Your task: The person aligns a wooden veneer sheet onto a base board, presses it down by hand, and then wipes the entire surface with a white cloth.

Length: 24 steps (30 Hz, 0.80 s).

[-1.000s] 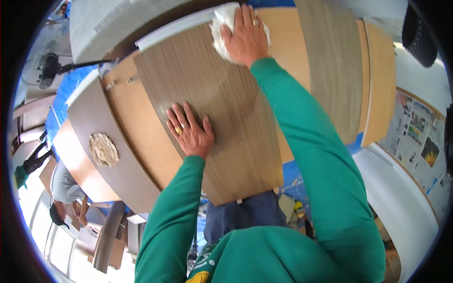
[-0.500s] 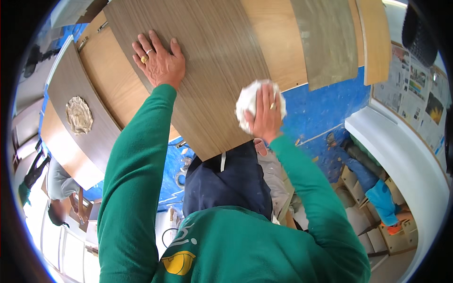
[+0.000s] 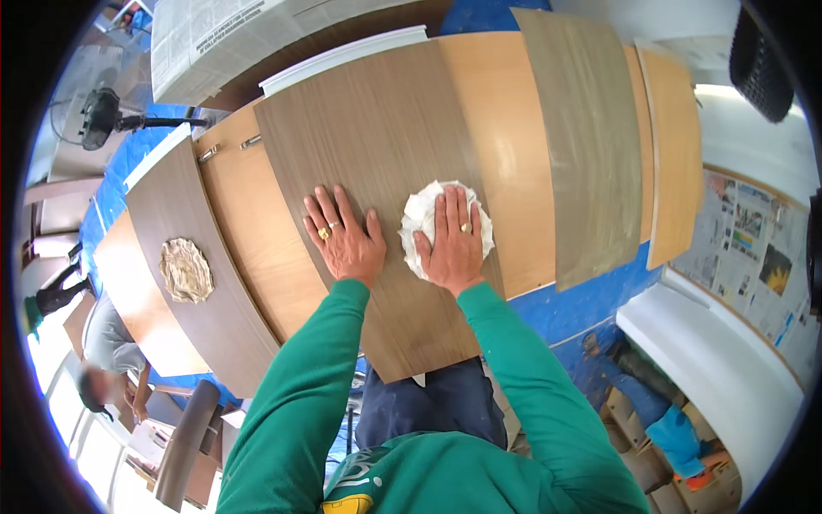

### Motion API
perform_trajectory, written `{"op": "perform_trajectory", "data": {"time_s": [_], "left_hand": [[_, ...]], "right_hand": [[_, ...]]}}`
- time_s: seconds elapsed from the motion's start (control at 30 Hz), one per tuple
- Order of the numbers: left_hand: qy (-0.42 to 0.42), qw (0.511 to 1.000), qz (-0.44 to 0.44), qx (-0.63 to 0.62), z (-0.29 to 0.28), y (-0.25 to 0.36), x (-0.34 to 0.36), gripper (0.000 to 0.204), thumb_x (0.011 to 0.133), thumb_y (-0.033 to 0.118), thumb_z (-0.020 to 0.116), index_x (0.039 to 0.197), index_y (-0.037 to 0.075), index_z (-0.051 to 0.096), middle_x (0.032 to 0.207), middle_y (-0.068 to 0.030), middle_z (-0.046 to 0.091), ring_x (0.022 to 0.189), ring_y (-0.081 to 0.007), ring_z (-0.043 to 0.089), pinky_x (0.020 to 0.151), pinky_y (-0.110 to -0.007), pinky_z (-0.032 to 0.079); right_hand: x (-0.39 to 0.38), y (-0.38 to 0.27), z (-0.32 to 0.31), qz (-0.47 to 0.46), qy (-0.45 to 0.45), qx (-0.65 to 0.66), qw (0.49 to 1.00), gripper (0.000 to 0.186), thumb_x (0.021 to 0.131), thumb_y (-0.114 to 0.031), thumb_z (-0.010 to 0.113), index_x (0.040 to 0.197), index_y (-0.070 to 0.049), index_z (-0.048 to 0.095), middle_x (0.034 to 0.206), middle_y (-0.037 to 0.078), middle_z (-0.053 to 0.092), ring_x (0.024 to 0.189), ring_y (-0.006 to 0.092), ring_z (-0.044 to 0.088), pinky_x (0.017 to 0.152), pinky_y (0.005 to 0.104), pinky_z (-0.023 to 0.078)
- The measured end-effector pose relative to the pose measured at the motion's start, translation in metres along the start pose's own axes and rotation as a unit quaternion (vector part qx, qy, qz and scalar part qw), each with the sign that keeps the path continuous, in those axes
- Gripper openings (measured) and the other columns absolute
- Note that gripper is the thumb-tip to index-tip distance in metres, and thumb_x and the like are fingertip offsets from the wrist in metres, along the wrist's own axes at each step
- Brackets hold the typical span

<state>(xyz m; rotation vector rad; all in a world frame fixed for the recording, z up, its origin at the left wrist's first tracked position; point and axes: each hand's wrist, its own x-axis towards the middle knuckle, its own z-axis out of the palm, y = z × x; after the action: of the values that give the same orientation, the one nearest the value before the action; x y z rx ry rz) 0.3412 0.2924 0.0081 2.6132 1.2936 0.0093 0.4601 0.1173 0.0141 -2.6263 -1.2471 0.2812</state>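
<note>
A brown wood-grain panel point(image 3: 360, 120) lies across lighter wooden boards in front of me, its near end reaching my lap. My left hand point(image 3: 347, 244) rests flat on it, fingers spread and holding nothing. Under my right hand point(image 3: 454, 244) is a bunched white cloth point(image 3: 419, 214), held against the panel's right part with the fingers laid over it. The hand covers the middle of the cloth. To the left, a crumpled brownish cloth point(image 3: 186, 271) sits on another brown panel point(image 3: 158, 206).
Right of the panel lie a greyish-brown sheet point(image 3: 591, 154) and a pale board point(image 3: 672, 154). Blue sheeting point(image 3: 556, 300) covers the floor. A paper-covered block point(image 3: 257, 43) stands beyond the far edge. Other people are at the left point(image 3: 116, 343) and lower right point(image 3: 668, 420).
My right hand and the cloth have moved from the panel's near right edge farther up and inward over its face. My left hand now lies nearer the right hand. The view has shifted.
</note>
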Motion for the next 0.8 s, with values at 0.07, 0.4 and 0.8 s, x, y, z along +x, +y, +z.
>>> {"op": "perform_trajectory", "data": {"time_s": [0.07, 0.4, 0.8], "left_hand": [[-0.011, 1.000, -0.006, -0.013, -0.001, 0.003, 0.001, 0.083, 0.112, 0.049, 0.058, 0.178, 0.004, 0.035, 0.189, -0.0229, 0.018, 0.176, -0.0458, 0.009, 0.141, -0.062, 0.009], [-0.020, 0.999, -0.005, -0.036, 0.000, 0.000, -0.001, 0.084, 0.111, 0.050, 0.060, 0.177, 0.004, 0.037, 0.189, -0.0237, 0.020, 0.175, -0.0483, 0.011, 0.140, -0.064, 0.008], [0.081, 0.996, 0.028, -0.014, 0.018, -0.004, -0.006, 0.077, 0.113, 0.053, 0.055, 0.175, 0.009, 0.043, 0.185, -0.0233, 0.032, 0.173, -0.0473, 0.022, 0.140, -0.063, 0.014]], "right_hand": [[0.048, 0.009, -0.006, -0.018, 0.009, 0.002, 1.000, 0.087, 0.110, -0.053, 0.057, 0.168, 0.010, 0.045, 0.183, 0.027, 0.034, 0.173, 0.0418, 0.027, 0.139, 0.0619, 0.020], [0.318, 0.044, -0.004, -0.060, 0.147, -0.081, 0.984, 0.083, 0.111, -0.053, 0.055, 0.165, 0.010, 0.048, 0.176, 0.028, 0.045, 0.164, 0.0435, 0.042, 0.136, 0.0569, 0.030], [0.068, 0.018, 0.006, -0.125, 0.093, -0.017, 0.988, 0.084, 0.107, -0.057, 0.059, 0.164, 0.004, 0.053, 0.175, 0.027, 0.047, 0.164, 0.0421, 0.042, 0.135, 0.0625, 0.028]]}}
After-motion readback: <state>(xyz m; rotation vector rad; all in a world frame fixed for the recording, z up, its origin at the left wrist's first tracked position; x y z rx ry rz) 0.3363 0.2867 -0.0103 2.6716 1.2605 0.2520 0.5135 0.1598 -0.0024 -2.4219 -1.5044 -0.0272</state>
